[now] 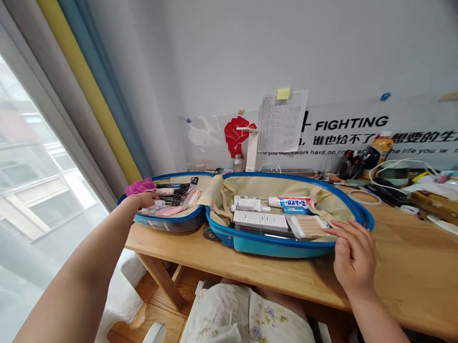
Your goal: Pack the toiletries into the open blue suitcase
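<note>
A blue suitcase point(264, 244) lies open on the wooden table point(414, 274). Its right half holds a toothpaste tube point(290, 202), white boxes point(260, 219) and a pack of cotton swabs point(309, 226). My right hand point(352, 257) rests on the near rim of that half, fingers spread and holding nothing. My left hand point(147, 199) reaches into the left half point(170, 221), by a pink bath puff point(139, 187), dark brushes point(173, 188) and pink packets point(169, 210). Its fingers are mostly hidden.
The table's right side is crowded with a mug point(394, 174), cables, pens, an orange bottle point(380, 146) and a tape ring point(365, 198). A paper sheet point(282, 120) hangs on the wall. Curtains and a window stand left. My lap is under the table edge.
</note>
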